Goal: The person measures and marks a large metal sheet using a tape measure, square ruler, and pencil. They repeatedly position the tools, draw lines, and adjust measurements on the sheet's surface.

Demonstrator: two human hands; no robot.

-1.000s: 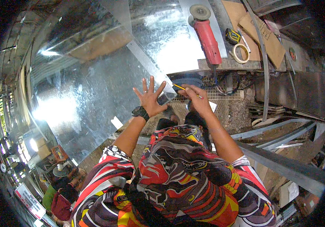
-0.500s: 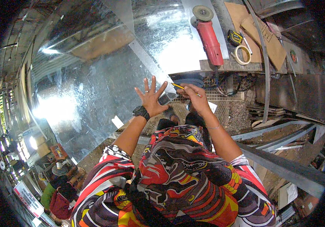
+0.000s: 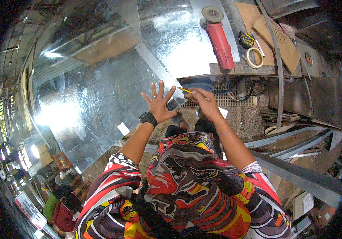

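My left hand (image 3: 161,106) lies with fingers spread on the near right corner of a large shiny metal sheet (image 3: 111,91). A ring and a black wristwatch (image 3: 148,118) are on that hand and wrist. Between the fingers of my right hand (image 3: 205,102) is a yellow pencil (image 3: 195,93), its tip pointing left at the edge of a flat metal strip (image 3: 155,63). The strip runs diagonally over the sheet, and its near end is close to my left fingers. Whether the pencil tip touches the metal is too small to tell.
A red angle grinder (image 3: 220,44) lies on the bench beyond my right hand. Right of it are a tape measure (image 3: 245,40), a roll of masking tape (image 3: 255,57) and cardboard pieces (image 3: 276,40). Metal bars (image 3: 298,175) stand at the right. A person (image 3: 65,215) is at the lower left.
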